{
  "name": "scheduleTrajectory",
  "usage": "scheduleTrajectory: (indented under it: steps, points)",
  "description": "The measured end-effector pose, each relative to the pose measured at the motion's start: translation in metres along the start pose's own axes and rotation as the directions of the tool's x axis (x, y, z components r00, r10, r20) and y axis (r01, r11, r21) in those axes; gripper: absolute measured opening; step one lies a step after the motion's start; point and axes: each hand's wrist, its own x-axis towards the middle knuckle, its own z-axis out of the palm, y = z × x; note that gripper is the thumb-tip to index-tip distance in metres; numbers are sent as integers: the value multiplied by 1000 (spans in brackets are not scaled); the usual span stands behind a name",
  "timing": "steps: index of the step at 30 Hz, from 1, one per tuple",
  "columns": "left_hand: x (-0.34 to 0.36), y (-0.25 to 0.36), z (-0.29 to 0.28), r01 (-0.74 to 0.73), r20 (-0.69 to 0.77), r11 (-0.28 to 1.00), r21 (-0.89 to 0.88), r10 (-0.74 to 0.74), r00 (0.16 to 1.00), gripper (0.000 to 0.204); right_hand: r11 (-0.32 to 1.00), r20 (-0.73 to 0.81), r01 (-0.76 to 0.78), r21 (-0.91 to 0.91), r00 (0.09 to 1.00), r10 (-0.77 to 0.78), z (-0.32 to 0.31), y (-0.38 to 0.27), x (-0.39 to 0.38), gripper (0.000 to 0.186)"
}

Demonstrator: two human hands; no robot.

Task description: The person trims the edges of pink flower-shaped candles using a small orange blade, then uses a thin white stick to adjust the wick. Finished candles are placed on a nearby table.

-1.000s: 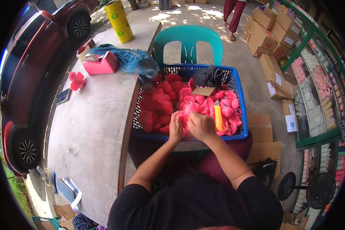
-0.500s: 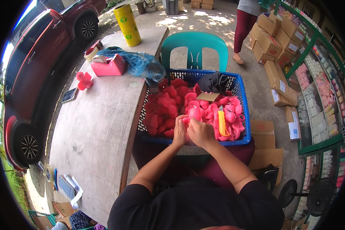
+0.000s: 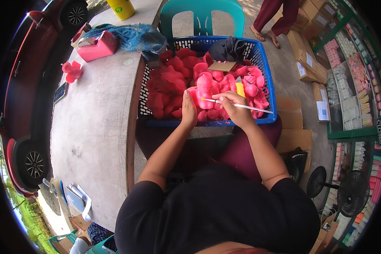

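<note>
scuffed pale tabletop [image 3: 93, 127] beside blue lattice-walled basket [image 3: 270, 76] of curved, petal-like pink pieces [image 3: 165, 86]; left hand [image 3: 189, 111] cupped against knobbly pink piece [image 3: 204, 84], right hand [image 3: 237, 108] pinching slim brush [image 3: 258, 109].

A small dark sign [image 3: 380, 130] with pale letters stands at the right end of the green glass case [image 3: 353, 132]. The yellow roll [image 3: 121, 8] on the table [image 3: 93, 118] has a green mark on it. White labels [image 3: 323, 111] are stuck on the brown boxes [image 3: 298, 44], but their writing is too tiny to read.
</note>
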Motion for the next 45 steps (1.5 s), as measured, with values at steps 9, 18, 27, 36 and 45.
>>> scheduleTrajectory:
  steps: [9, 18, 27, 36, 45]
  points:
    - [-6, -5, 2, -252, 74, 810, 529, 252, 965, 45, 963, 101, 35, -269, 995, -8, -1, 2, -8, 14]
    - [2, -18, -10, -141, -42, 922, 359, 167, 985, 44, 923, -138, 14, -384, 988, -72, -31, 37, 9, 8]
    - [4, -21, -16, -110, -71, 961, 253, 132, 989, 46, 983, -132, -53, -177, 991, 30, -9, 24, 1, 11]
    - [0, -8, -10, -29, 22, 993, 117, 27, 999, 49, 981, -30, -135, -136, 991, 132, -8, 29, 2, 17]
    - [-1, -8, -7, -57, -28, 987, 153, 62, 998, 45, 745, -51, 388, -543, 870, -491, 4, 15, 3, 6]
